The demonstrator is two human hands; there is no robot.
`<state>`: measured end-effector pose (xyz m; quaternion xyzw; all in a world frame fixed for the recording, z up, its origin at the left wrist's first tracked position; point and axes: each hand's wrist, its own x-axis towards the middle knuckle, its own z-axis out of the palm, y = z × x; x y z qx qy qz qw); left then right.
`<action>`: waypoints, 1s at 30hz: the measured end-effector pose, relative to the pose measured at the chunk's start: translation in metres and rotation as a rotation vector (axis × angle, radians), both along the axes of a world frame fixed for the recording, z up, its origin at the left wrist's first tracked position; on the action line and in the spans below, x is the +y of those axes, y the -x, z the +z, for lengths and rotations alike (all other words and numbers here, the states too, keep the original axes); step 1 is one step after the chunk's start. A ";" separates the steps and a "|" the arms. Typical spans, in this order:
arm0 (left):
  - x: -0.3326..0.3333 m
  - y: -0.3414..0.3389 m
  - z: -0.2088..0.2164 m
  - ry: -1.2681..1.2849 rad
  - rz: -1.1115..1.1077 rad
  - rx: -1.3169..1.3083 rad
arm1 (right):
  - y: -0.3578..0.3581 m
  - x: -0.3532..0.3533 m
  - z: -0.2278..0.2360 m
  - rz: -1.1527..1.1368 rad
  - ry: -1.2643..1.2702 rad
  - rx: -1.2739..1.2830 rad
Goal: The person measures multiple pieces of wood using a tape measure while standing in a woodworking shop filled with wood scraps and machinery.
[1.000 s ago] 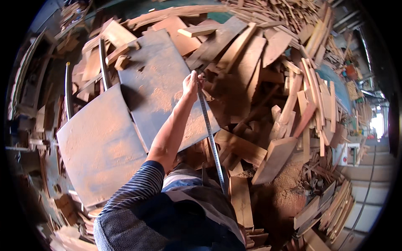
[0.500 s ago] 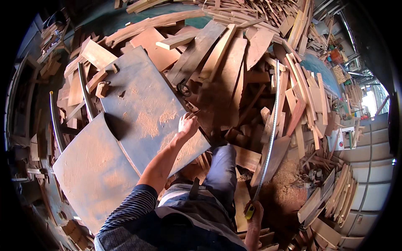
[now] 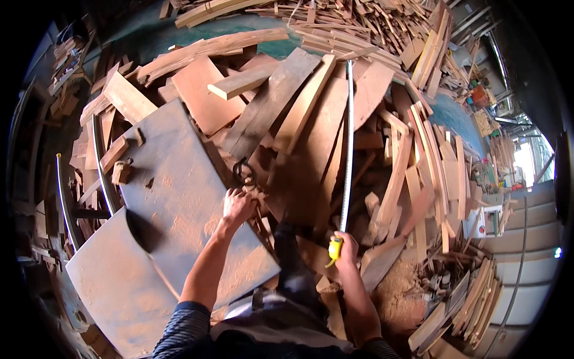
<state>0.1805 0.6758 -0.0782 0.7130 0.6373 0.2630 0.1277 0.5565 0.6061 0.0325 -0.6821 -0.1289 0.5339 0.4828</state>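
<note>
In my right hand (image 3: 348, 248) is a yellow tape measure (image 3: 335, 246), its fingers wrapped round the case. A long pale blade (image 3: 347, 143) runs out from it, away from me, over the wood pile. My left hand (image 3: 238, 206) is closed at the right edge of a grey metal machine table (image 3: 173, 149), fingers curled over that edge. Sawdust is scattered across the table. Just beyond the left hand, a dark ring-shaped handle or knob (image 3: 244, 172) shows beside the table. Wide planks (image 3: 317, 137) lie under and beside the blade.
A heap of offcuts and boards (image 3: 275, 102) rises right against the table's far and right sides. Long curved strips (image 3: 427, 155) stand at the right, above a mound of sawdust (image 3: 400, 293). Two metal rails (image 3: 101, 161) stick out left of the table. A small block (image 3: 121, 172) sits on it.
My right hand has moved up and left with the tape measure, and the blade has swung left over the planks. My left hand stays at the table edge as the whole view shifts.
</note>
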 end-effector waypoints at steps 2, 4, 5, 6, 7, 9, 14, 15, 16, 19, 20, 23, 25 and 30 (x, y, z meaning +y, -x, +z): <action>0.012 0.013 -0.013 -0.047 0.034 -0.028 | 0.015 0.086 -0.047 -0.027 -0.140 -0.023; 0.013 0.006 0.008 0.060 -0.053 0.066 | 0.032 0.158 -0.058 -0.003 -0.135 -0.092; 0.017 0.004 0.009 0.062 -0.031 0.061 | 0.040 0.193 -0.067 -0.009 -0.107 -0.127; 0.016 0.003 0.007 0.063 -0.007 0.062 | 0.046 0.226 -0.078 -0.013 -0.080 -0.157; 0.018 0.001 0.003 0.061 0.014 0.071 | 0.048 0.259 -0.096 -0.003 -0.078 -0.174; 0.019 0.000 -0.001 0.115 0.042 0.137 | 0.057 0.310 -0.124 -0.010 -0.079 -0.185; 0.025 -0.001 0.002 0.115 0.052 0.106 | 0.075 0.403 -0.175 -0.077 -0.019 -0.218; 0.024 -0.001 0.003 0.121 0.064 0.104 | 0.086 0.414 -0.174 -0.087 0.053 -0.206; 0.027 -0.003 0.005 0.092 0.058 0.099 | 0.084 0.424 -0.183 -0.075 0.018 -0.233; 0.032 -0.005 0.004 0.049 0.060 0.092 | 0.095 0.443 -0.199 -0.126 0.083 -0.197; 0.033 -0.005 0.003 0.051 0.060 0.084 | 0.098 0.445 -0.204 -0.138 0.106 -0.189; 0.030 -0.004 -0.002 0.065 0.063 0.081 | 0.112 0.424 -0.230 -0.110 0.130 -0.165; 0.031 -0.004 0.002 0.077 0.058 0.087 | 0.127 0.403 -0.252 -0.147 0.105 -0.123; 0.035 -0.003 -0.001 0.077 0.052 0.064 | 0.150 0.330 -0.302 0.019 0.093 -0.201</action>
